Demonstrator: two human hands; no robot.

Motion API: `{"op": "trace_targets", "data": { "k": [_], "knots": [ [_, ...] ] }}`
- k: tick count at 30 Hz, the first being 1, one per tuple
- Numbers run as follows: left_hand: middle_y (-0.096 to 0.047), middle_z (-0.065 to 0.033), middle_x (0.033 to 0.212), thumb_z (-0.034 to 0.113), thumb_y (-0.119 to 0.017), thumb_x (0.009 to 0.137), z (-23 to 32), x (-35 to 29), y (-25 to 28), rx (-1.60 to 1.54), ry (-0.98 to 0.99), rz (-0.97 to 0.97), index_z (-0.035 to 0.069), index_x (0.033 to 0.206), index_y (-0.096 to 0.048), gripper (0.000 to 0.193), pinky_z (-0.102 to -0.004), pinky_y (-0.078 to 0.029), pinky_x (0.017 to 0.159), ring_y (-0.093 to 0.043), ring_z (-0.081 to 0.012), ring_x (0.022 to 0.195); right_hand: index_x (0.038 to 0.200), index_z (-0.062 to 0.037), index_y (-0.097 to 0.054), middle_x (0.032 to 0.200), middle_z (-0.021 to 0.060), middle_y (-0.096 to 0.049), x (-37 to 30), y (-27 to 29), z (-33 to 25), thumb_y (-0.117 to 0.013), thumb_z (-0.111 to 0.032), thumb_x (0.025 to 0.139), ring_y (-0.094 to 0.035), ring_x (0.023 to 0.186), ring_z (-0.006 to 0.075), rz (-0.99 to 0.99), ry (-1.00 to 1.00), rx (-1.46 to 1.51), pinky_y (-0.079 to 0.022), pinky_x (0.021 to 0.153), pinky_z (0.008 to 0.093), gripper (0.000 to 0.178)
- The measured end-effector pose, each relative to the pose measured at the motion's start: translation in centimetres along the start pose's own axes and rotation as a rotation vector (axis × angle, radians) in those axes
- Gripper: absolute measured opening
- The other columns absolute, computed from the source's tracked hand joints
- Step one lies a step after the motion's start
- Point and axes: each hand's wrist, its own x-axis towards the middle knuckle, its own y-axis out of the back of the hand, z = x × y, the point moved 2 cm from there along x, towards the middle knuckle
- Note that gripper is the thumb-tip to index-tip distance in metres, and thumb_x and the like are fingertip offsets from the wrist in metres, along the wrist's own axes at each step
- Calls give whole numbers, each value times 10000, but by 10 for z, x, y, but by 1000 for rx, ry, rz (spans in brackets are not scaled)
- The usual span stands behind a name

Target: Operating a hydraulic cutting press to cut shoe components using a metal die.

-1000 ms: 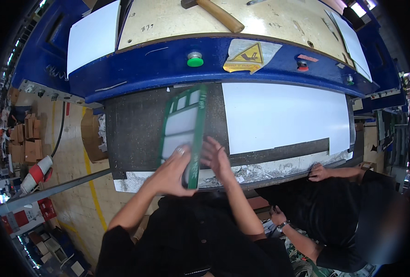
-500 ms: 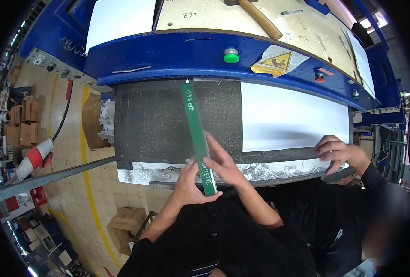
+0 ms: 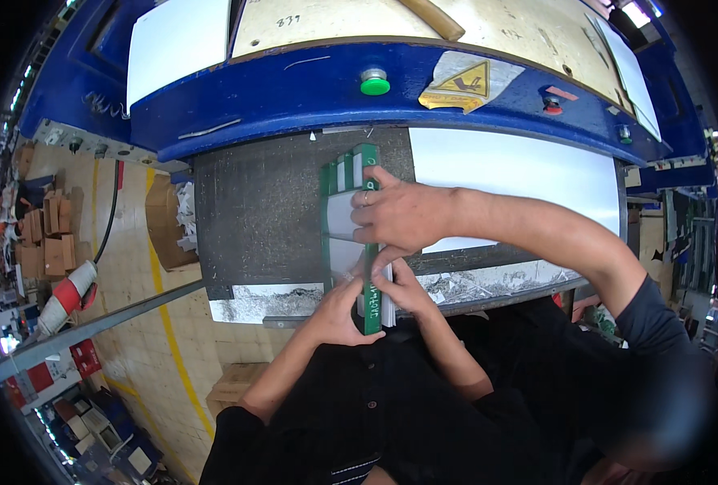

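Upright in front of me is a green frame (image 3: pixel 372 318), a long narrow piece with handwriting on its edge and pale grey-white areas between its green bars. My left hand (image 3: pixel 339 317) grips its lower end, the thumb stretched along beneath the edge. On the right side of that same end, my right hand (image 3: pixel 406 289) holds it, with pale layers showing beside the fingers; part of its grip is hidden. A co-worker's hand (image 3: pixel 403 217) reaches in from the right and touches the upper part of the frame.
Below the frame lies a dark work surface (image 3: pixel 254 210) with a white sheet (image 3: pixel 504 182) on its right. A blue machine beam (image 3: pixel 294 89) crosses behind, carrying a green button (image 3: pixel 375 82) and a yellow warning sign (image 3: pixel 464 79). A wooden-handled tool (image 3: pixel 435 19) lies above it.
The frame has turned, so its broad side with bars now shows beside the edge. The co-worker's hand has moved left from the white sheet onto the frame. My hands still hold its lower end.
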Motion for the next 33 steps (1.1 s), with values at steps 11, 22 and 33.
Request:
{"op": "trace_targets", "data": {
  "k": [11,22,33],
  "knots": [
    [-468,-224,1359,255,-914,596,17,41,-64,184,-41,-100,25,1162,-520,728,-521,-339,1125,-410,-447,1349,1322,-21,-563,1163,42,-640,-68,44,15,-604,-299,1027,-594,1010,109,599,-355,473,-486,888,281,408],
    [-543,-191,1221,257,-851,682,-18,80,-132,391,-46,70,49,1202,-614,609,-478,-377,1037,-499,-376,1177,1118,-7,-618,961,37,-673,-205,53,48,-638,-107,992,-639,889,98,1078,-174,-75,-513,824,252,162],
    [-715,-134,878,241,-784,854,106,183,232,977,-540,1042,36,874,-719,216,-384,-515,769,-678,-297,808,1307,5,-596,1128,81,-645,-213,65,-58,-643,-226,1000,-613,1049,161,510,154,2897,-477,919,267,387]
  ]
}}
